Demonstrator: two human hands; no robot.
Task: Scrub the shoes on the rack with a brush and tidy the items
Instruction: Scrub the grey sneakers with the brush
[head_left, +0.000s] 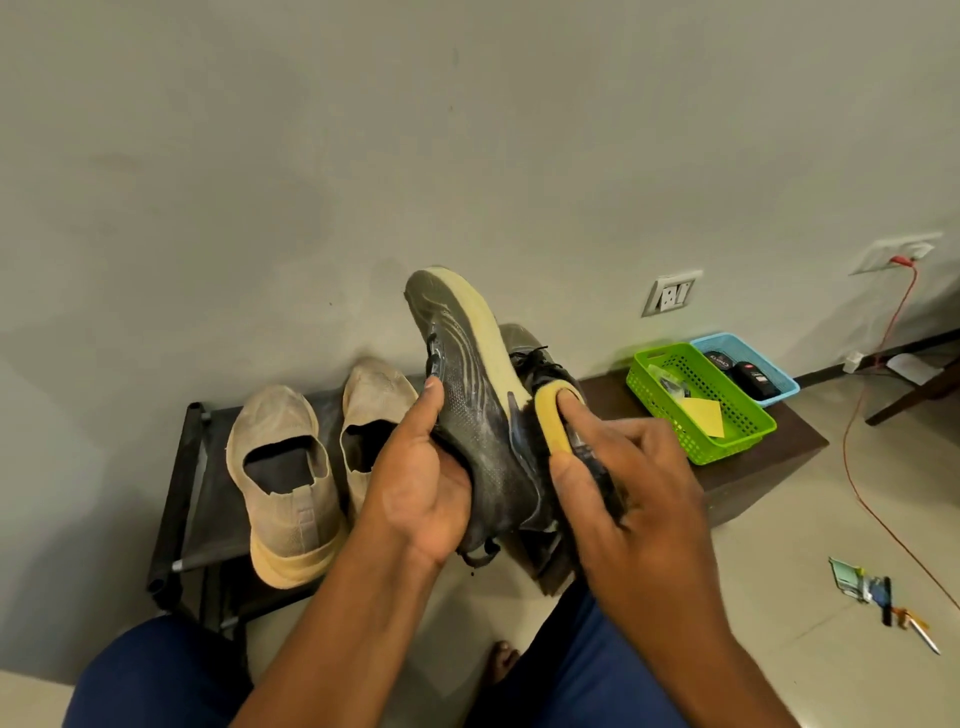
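My left hand (421, 483) grips a dark grey sneaker (470, 395) with a pale yellow sole, held up on its side with the toe pointing away. My right hand (631, 483) holds a yellow-backed brush (551, 421) with dark bristles, pressed against the shoe's sole edge near the heel, my index finger along the brush's back. A second dark sneaker (535, 356) lies on the rack behind, mostly hidden. A pair of beige slip-on shoes (291, 478) sits on the black shoe rack (182, 499) at the left.
A green basket (737, 436) with a yellow cloth and a blue basket (779, 382) with dark items stand on a low brown stand at the right. An orange cable (857, 415) runs from a wall socket across the floor. Small items (872, 592) lie on the tiles.
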